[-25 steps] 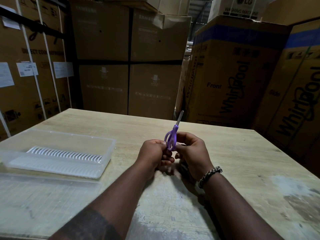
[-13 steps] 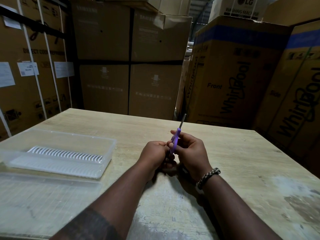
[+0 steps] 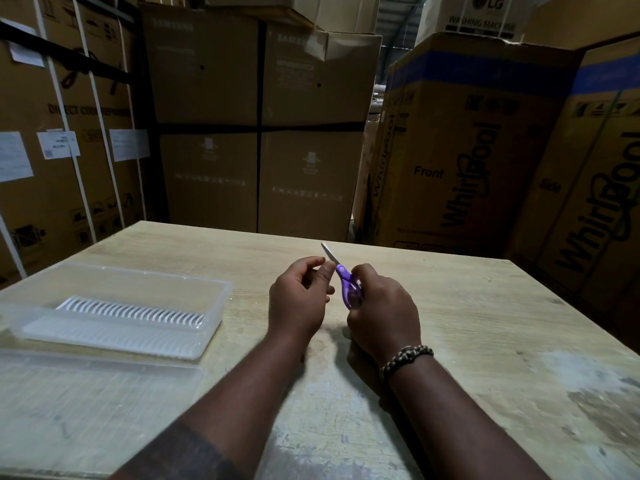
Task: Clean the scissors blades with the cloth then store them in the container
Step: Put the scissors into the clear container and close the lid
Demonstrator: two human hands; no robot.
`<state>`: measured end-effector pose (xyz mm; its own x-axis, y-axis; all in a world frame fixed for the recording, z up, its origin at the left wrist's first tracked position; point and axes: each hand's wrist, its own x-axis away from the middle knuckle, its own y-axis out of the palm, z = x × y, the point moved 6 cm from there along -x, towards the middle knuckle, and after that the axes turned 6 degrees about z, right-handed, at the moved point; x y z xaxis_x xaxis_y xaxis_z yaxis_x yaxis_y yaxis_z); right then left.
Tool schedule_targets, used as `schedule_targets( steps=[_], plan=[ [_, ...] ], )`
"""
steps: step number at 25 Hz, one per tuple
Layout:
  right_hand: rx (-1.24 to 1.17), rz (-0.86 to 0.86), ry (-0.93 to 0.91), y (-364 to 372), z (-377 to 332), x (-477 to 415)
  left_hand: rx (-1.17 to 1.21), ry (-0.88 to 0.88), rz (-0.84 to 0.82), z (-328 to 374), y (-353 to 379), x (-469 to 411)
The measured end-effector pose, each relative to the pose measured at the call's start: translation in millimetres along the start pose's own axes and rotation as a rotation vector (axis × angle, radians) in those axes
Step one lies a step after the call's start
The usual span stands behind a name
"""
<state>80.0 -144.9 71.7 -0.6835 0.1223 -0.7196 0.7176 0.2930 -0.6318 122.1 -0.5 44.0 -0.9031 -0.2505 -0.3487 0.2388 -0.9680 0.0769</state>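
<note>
Small scissors [image 3: 343, 274] with purple handles and short silver blades are held above the middle of the wooden table [image 3: 485, 306]. My right hand [image 3: 381, 310] grips the purple handles; the blades point up and to the left. My left hand [image 3: 299, 294] is just left of the scissors, fingers loosely curled, its thumb touching the base of the blades. I cannot tell whether it pinches them. A clear plastic container [image 3: 114, 306] with a white ribbed insert sits open at the left. No cloth is visible.
The container's clear lid [image 3: 93, 393] lies flat in front of it at the near left. Tall cardboard appliance boxes [image 3: 467, 150] stand close behind and to the right of the table. Bare tabletop stretches to the right.
The scissors have tilted from pointing up-right to pointing up-left. My left hand has loosened and shifted left off the handles, and my right hand now holds the handles alone.
</note>
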Motion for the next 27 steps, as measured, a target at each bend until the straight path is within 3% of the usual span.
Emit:
schedule_targets(
  steps=[5,8,11,18,23,27],
  plan=[
    [0.082,0.032,-0.119,2,-13,4,0.035,-0.075,0.082,-5,-10,-4],
    [0.096,0.029,-0.146,1,-18,5,-0.079,-0.073,0.129,-1,-16,-3],
    [0.063,0.001,-0.146,1,-23,6,-0.361,0.067,0.18,20,-26,-2],
    [-0.02,-0.068,-0.237,-8,-53,0,-0.785,0.423,0.071,54,-67,11],
    [-0.133,-0.126,-0.197,-7,-108,-17,-0.881,0.534,0.107,75,-131,11],
    [-0.2,-0.192,-0.228,4,-168,-29,-1.004,0.522,0.161,75,-200,8]
  ],
)
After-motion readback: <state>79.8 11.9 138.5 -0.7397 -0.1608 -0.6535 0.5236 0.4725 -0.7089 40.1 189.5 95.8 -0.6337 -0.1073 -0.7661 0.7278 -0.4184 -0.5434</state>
